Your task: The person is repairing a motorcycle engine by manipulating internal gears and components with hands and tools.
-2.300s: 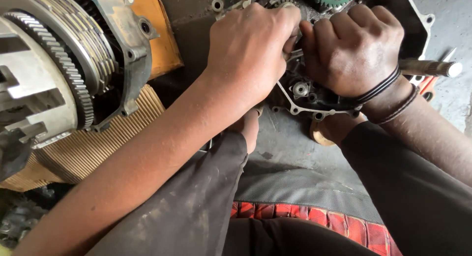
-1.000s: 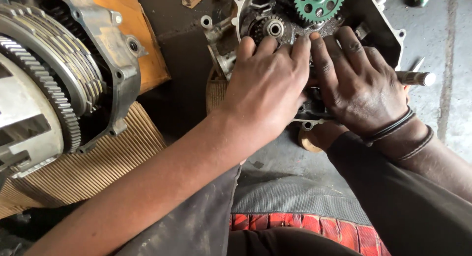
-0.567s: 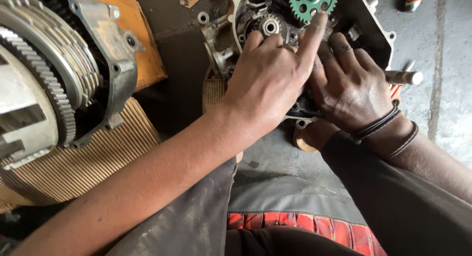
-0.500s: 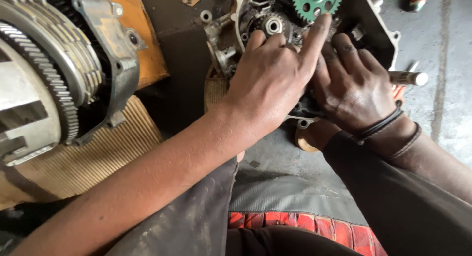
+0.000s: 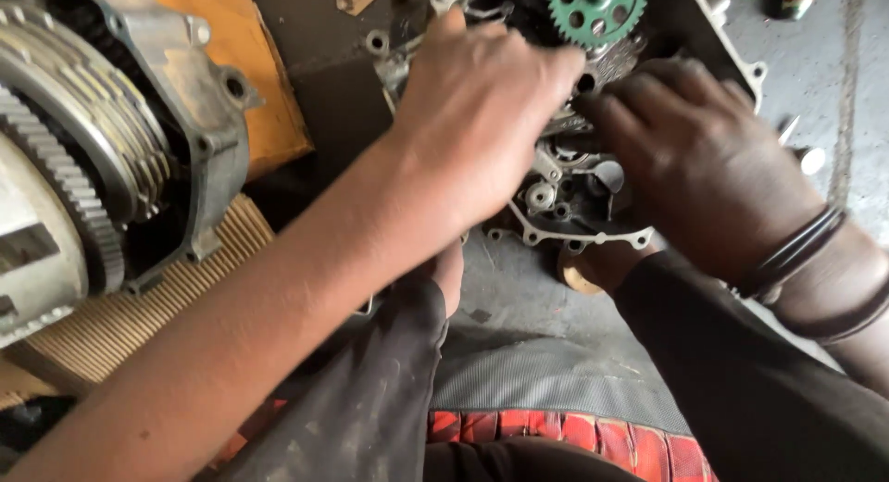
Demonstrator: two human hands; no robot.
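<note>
While the left hand (image 5: 482,121) is lying palm-down with fingers loosely curled over the dark, greasy metal engine casing (image 5: 574,200), the right hand (image 5: 704,158) is pressing its bent fingers into the casing's middle; whether either is gripping anything is hidden. A green toothed sprocket (image 5: 597,10) is sitting just above both hands.

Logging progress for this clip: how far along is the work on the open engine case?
Done: the engine case lies open, and the clutch assembly sits apart at left. In hand: the left hand and right hand both press into the gear cavity below the green sprocket. Left: the case is uncovered, its rim bolt holes empty.
</note>
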